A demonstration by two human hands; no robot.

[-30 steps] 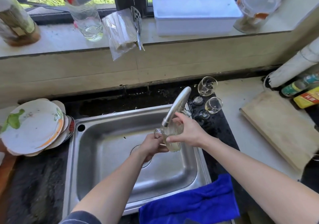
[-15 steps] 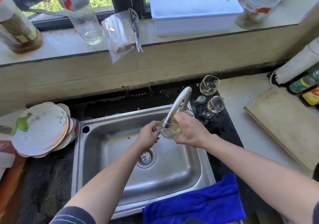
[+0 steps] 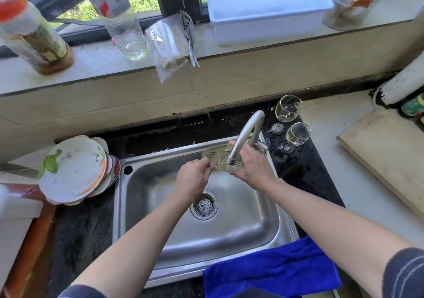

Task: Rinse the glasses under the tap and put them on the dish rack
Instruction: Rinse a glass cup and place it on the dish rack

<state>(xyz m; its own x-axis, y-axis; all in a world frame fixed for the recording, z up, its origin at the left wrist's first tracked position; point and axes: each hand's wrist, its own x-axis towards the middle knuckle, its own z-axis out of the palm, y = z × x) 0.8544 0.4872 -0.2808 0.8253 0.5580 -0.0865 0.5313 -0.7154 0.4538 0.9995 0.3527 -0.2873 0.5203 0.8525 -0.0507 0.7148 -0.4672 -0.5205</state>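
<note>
At frame centre, my left hand (image 3: 191, 178) pinches one end of a glass (image 3: 218, 157) tipped sideways under the tap (image 3: 245, 134). My right hand (image 3: 252, 167) curls round its bowl, by the sink (image 3: 241, 229) back rim, with open basin below.

Single view. Camera worn on my head, wide-angle, facing forward and down, close over the sink (image 3: 142, 206); windowsill (image 3: 91, 68) along top edge, counter (image 3: 344, 160) at right.
</note>
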